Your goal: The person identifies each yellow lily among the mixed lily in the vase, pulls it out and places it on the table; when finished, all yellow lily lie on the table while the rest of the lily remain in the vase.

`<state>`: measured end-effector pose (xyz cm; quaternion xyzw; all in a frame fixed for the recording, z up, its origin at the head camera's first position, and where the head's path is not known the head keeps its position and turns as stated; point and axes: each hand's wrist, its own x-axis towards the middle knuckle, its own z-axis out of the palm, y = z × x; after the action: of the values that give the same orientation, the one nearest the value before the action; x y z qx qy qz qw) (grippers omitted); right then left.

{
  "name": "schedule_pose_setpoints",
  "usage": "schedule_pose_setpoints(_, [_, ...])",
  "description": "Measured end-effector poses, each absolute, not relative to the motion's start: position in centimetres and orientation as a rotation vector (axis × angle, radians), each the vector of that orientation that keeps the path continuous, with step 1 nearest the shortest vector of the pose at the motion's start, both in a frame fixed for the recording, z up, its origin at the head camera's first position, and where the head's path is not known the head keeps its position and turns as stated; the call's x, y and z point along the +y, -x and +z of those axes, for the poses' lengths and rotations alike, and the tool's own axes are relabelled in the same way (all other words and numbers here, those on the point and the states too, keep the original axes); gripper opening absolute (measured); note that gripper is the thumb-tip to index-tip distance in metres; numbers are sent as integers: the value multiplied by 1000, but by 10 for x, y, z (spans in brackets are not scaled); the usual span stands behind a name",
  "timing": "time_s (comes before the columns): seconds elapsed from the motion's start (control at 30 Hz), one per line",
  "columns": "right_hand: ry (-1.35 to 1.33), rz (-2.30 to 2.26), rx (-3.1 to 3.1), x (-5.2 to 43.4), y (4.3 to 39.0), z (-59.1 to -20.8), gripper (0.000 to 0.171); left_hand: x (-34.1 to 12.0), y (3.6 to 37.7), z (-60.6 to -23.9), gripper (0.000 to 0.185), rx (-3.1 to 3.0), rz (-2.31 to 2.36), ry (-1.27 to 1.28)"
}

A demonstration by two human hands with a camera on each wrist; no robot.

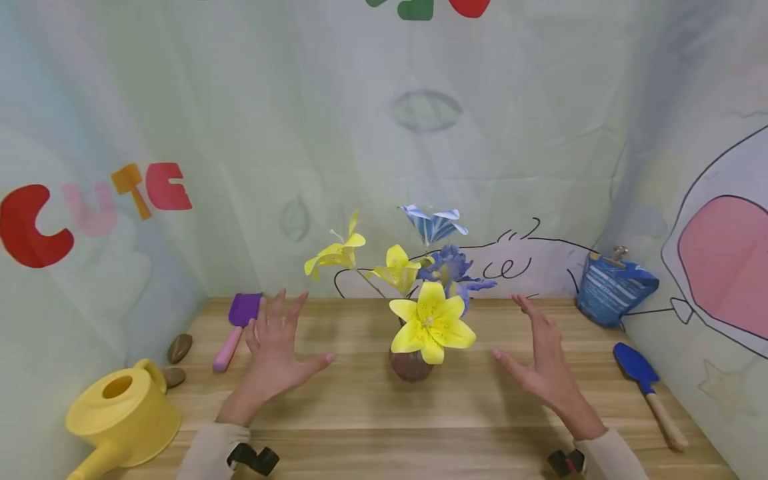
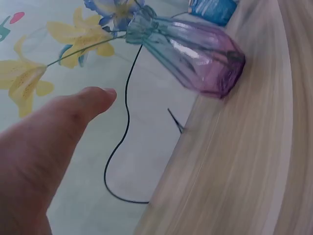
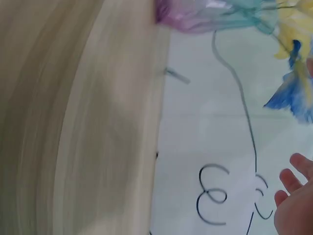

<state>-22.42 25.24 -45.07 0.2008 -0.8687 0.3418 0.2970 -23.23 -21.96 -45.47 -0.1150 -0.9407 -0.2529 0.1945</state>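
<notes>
Two bare hands are held above a pale wood-grain table (image 1: pixel 360 433), one on either side of a vase (image 1: pixel 411 368) and well apart from it. On the left hand (image 1: pixel 279 360), the fingers are spread wide and the thumb is pointed towards the vase; on the right hand (image 1: pixel 543 367), the thumb is likewise held wide of the extended fingers. The vase is stood upright at the middle of the table, and its glass is shown by the left wrist view as tinted teal at the neck and purple at the base. In it are set yellow lilies (image 1: pixel 429 323) and blue flowers (image 1: pixel 432 225). The table is enclosed at the back and both sides by creased, pale green-white sheeting (image 1: pixel 522 133), printed with colourful letters (image 1: pixel 36 227) at the left, black line drawings behind the vase, and a pink shape (image 1: pixel 726 267) outlined in black at the right. Along the left side are placed a yellow watering can (image 1: pixel 123 423), two brown stones (image 1: pixel 180 348) and a purple shovel (image 1: pixel 245 310) with a pink handle. At the right, a blue bag (image 1: pixel 615 290), closed by a clip (image 1: pixel 619 252), is stood at the back, with a wooden-handled blue trowel (image 1: pixel 639 367) laid nearer the front.
</notes>
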Motion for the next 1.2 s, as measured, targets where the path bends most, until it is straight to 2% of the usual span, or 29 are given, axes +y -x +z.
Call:
schedule_pose_setpoints(0.67, [-663,1242,-2296,211,197,-436,90,-155,232,-478,114,-2715,-1099,654])
schedule_pose_setpoints(0.9, [-695,1345,-2260,202,197,-438,77,-143,234,-482,112,-2761,-1295,610])
schedule_pose_setpoints(1.07, [-654,1452,-2254,195,197,-438,66,-131,237,-486,105,-2741,-1477,542])
schedule_pose_setpoints(1.2, [-637,1515,-2243,191,199,-440,64,-121,240,-490,99,-2688,-1634,520])
